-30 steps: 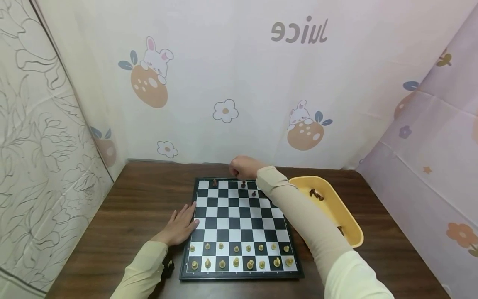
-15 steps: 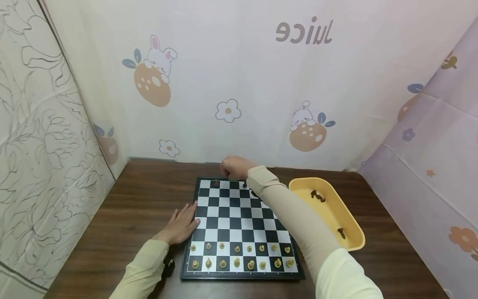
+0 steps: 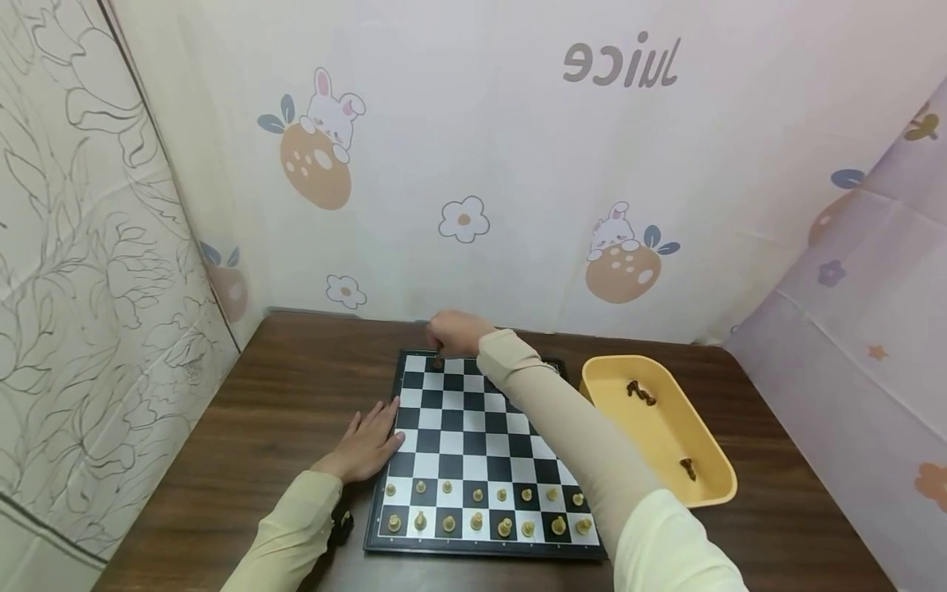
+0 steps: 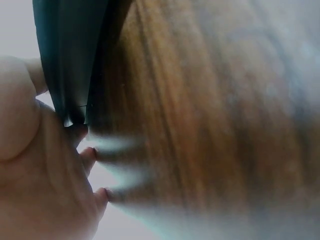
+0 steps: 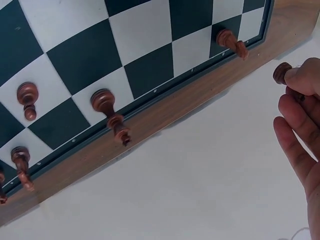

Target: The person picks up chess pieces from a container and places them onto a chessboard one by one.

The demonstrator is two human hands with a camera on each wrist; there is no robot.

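Note:
A black-and-white chessboard (image 3: 462, 444) lies on the table. My left hand (image 3: 366, 444) rests at its left edge, fingers extended; the left wrist view shows the palm (image 4: 45, 175) beside the board's dark edge. My right hand (image 3: 455, 333) reaches over the far edge. In the right wrist view its thumb and fingers pinch a reddish-brown chess piece (image 5: 283, 73) by the base, the upper part mostly hidden. Near it, another brown piece (image 5: 232, 42) stands on a dark corner-side square. A brown king (image 5: 110, 115), a brown pawn (image 5: 27, 100) and others stand farther along.
Two rows of pale chess pieces (image 3: 477, 520) stand along the board's near side. To the right, a yellow tray (image 3: 713, 444) holds several brown pieces (image 3: 640, 393). The wooden table (image 3: 296, 370) ends at a patterned cloth backdrop (image 3: 399, 164). My right forearm covers part of the board.
My right hand has moved left along the board's far edge, up to the brown piece near the far left corner. The left hand stays at the board's edge. The head view has shifted slightly.

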